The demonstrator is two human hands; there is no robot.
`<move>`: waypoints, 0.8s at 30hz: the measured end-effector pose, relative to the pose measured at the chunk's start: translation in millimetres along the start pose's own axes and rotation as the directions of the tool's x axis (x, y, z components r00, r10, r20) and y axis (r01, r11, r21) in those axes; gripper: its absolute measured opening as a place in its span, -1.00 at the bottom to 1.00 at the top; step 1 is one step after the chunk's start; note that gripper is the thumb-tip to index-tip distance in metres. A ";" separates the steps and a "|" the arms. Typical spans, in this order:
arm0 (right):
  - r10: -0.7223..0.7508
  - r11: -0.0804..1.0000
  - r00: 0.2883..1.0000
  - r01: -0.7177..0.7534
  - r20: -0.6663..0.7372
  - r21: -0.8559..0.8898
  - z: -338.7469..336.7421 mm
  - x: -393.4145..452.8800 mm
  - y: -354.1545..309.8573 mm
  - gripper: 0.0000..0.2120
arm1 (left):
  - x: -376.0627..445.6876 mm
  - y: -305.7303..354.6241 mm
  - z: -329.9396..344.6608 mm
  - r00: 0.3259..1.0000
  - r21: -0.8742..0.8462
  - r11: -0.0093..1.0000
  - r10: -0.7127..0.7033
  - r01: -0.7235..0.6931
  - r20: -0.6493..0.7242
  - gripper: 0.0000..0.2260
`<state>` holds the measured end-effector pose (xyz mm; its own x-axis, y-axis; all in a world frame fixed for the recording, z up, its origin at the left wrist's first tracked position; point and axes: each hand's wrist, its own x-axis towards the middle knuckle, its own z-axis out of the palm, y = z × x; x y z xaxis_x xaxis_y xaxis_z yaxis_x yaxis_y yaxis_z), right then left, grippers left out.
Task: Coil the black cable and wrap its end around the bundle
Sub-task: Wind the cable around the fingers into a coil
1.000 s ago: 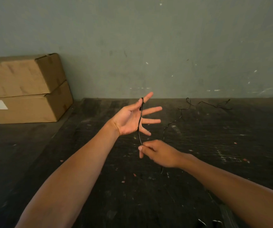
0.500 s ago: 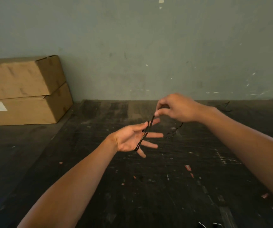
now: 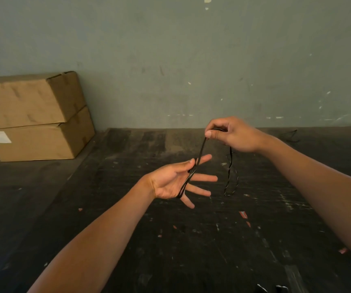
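Left hand (image 3: 171, 182) palm up over middle of dark bench (image 3: 191, 240), fingers (image 3: 204, 178) spread open, thumb pressing black cable (image 3: 193, 170) against index finger. Cable strands run across the left palm from thumb side down to little-finger side, then up to right hand (image 3: 233, 135). Right hand raised above and right of left, thumb and index pinched closed on the cable. Slack cable hangs from right hand in a twisted loop, low end near bench surface; touching or not, cannot tell. Two stacked cardboard boxes (image 3: 33, 115) at back left corner against grey-green wall (image 3: 191, 60).
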<state>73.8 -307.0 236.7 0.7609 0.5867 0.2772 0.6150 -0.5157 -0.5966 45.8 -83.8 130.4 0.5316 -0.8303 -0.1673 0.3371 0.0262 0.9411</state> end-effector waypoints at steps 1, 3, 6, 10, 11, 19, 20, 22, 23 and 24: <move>-0.007 1.000 1.000 0.007 0.003 0.015 0.0 -0.3 0.6 -0.91 | 0.4 -0.3 -0.5 1.000 -0.004 1.000 0.002 -0.002 -0.008 -0.57; -0.016 0.999 1.000 0.016 0.001 0.041 1.3 -0.6 1.6 -0.91 | 1.4 -0.8 -0.6 1.000 -0.009 1.000 0.007 -0.007 -0.018 -0.58; 0.005 0.999 1.000 -0.004 -0.022 0.041 2.9 2.0 6.1 -0.91 | 2.0 -1.1 0.9 1.000 -0.025 1.000 0.013 -0.013 -0.011 -0.58; 0.030 0.998 0.999 -0.029 -0.023 0.051 4.1 2.5 14.0 -0.93 | 2.5 0.7 8.1 0.997 -0.036 0.999 0.027 -0.024 0.075 -0.55; 0.034 0.998 0.999 -0.032 -0.028 0.063 5.6 1.6 15.8 -0.93 | 2.8 2.1 10.6 0.995 -0.033 0.999 0.028 -0.025 0.100 -0.55; 0.153 0.961 0.988 -0.149 0.002 0.234 49.6 -15.5 65.4 -0.83 | 4.0 28.7 28.7 0.966 -0.029 0.994 0.108 -0.104 0.233 -0.54; 0.167 0.957 0.986 -0.166 0.016 0.238 63.2 -21.5 73.3 -0.80 | 3.4 33.8 28.5 0.966 -0.035 0.992 0.130 -0.125 0.222 -0.54; 0.264 0.915 0.962 -0.273 0.072 0.296 92.0 -33.6 81.4 -0.77 | 2.3 42.0 27.4 0.969 -0.024 0.988 0.157 -0.155 0.189 -0.55; 0.305 0.898 0.947 -0.322 0.105 0.301 105.4 -38.7 82.2 -0.77 | 1.9 44.8 26.8 0.971 -0.022 0.987 0.164 -0.162 0.172 -0.55; 0.326 0.894 0.937 -0.348 0.124 0.283 118.1 -42.8 82.2 -0.75 | 1.8 47.4 26.0 0.973 -0.030 0.986 0.169 -0.166 0.160 -0.55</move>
<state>67.4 -300.8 86.8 0.8881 0.4589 -0.0278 0.2258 -0.4881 -0.8431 42.5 -98.5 182.4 0.4497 -0.8921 0.0433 0.2668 0.1805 0.9467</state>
